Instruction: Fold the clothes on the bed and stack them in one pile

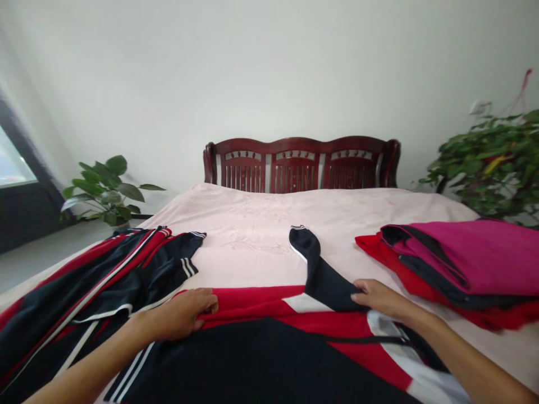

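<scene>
A red, navy and white track jacket lies spread on the pink bed sheet right in front of me. My left hand is closed on the red cloth at its left side. At the right, the fingers of my right hand pinch the navy sleeve near its fold. That sleeve bends away from me, its striped cuff pointing to the headboard. Navy cloth covers the near part, and a striped edge shows below my left forearm. My right forearm hides some of the white and navy cloth beneath it.
More navy and red sportswear lies in a loose heap at the left. Folded magenta, dark and red clothes are stacked at the right. Behind the bed stands a dark wooden headboard. Leafy plants flank the bed.
</scene>
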Action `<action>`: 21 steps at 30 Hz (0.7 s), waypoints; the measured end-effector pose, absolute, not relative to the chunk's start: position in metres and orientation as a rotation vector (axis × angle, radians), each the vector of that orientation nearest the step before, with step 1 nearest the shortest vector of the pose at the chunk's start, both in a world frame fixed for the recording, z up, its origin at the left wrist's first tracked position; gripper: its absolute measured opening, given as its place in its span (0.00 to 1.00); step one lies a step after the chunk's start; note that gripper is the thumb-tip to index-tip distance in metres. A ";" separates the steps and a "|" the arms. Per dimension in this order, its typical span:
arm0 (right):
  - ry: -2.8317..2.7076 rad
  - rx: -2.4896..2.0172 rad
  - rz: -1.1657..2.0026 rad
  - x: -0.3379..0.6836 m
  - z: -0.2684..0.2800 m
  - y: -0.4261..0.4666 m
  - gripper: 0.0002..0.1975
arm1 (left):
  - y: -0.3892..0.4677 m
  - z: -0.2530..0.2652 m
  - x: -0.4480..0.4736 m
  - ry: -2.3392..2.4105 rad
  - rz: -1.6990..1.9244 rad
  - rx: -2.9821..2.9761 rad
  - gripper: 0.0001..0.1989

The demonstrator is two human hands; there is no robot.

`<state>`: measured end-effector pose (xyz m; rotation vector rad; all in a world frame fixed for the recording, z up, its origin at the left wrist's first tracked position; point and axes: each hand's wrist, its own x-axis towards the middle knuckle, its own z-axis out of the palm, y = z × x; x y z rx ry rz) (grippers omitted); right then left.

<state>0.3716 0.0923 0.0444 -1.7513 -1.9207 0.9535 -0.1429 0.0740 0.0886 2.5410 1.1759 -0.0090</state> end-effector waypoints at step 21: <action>-1.422 -1.803 0.691 0.241 0.074 0.172 0.19 | 0.072 0.050 -0.029 0.805 0.430 2.028 0.24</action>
